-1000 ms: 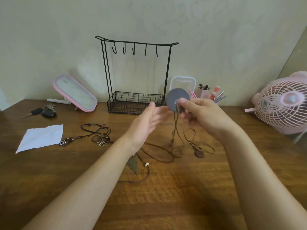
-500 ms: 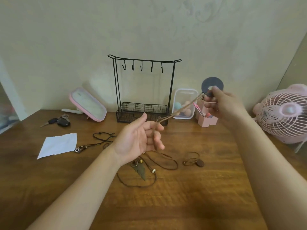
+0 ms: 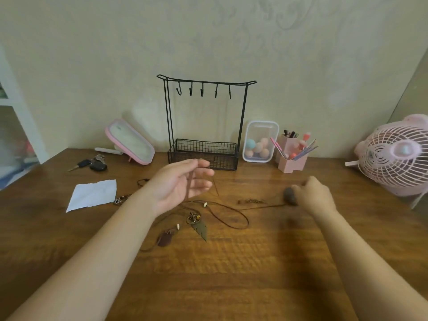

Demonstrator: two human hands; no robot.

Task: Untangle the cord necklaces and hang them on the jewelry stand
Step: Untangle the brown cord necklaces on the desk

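- Head view: the left hand (image 3: 183,181) is raised above the wooden table (image 3: 231,274), palm turned inward and fingers relaxed and spread. A brown cord (image 3: 188,187) drapes over its upper fingers and hangs down across the palm, and nothing is clenched around it.
- The right hand (image 3: 316,195) is low over the table on the right, its back to the camera. Its fingers are curled round a dark round pendant (image 3: 290,196), though blur hides the exact grip.
- A thin strand (image 3: 259,206) runs left from that pendant along the tabletop towards the other cords.
- Between the two forearms lie the loose necklaces: a leaf pendant (image 3: 200,229) below a small ring cluster, a brown leather pendant (image 3: 165,237) just left of it, and a wide cord loop (image 3: 234,216) with a pale bead.
- Another necklace (image 3: 120,200) shows beside the left forearm, its small metal pendant touching the edge of a white paper (image 3: 93,195).
- The jewelry stand (image 3: 242,126) — black wire, with five hooks under the top bar and a mesh basket at the base — stands upright against the wall, behind the left hand and well apart from the cords on the table.
- Along the wall are a pink mirror (image 3: 129,141) tilted back, car keys (image 3: 92,164), a clear box of coloured sponges (image 3: 260,141), a pink holder (image 3: 293,158) of brushes and pens, and a pink fan (image 3: 398,156) at far right.
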